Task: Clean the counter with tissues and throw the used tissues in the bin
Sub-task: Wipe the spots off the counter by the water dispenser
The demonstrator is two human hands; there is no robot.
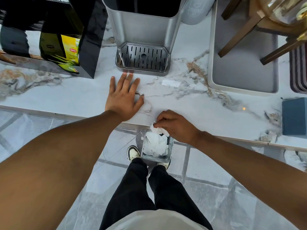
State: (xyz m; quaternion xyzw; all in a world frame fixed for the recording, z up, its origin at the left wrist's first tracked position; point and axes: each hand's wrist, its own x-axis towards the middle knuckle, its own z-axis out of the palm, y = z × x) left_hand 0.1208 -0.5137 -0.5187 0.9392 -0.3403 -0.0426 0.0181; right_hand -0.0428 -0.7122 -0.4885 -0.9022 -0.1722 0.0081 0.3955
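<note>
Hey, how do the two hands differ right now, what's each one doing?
The left hand lies flat and open on the counter, fingers spread, holding nothing; the right hand is curled at the counter's edge, pinching a crumpled tissue. The left sits farther in; the right is above the bin. Both are bare.

Just one wide head cam here, looking steeply down from above. It faces the counter (182, 100) edge up close, floor (216, 188) below.
</note>
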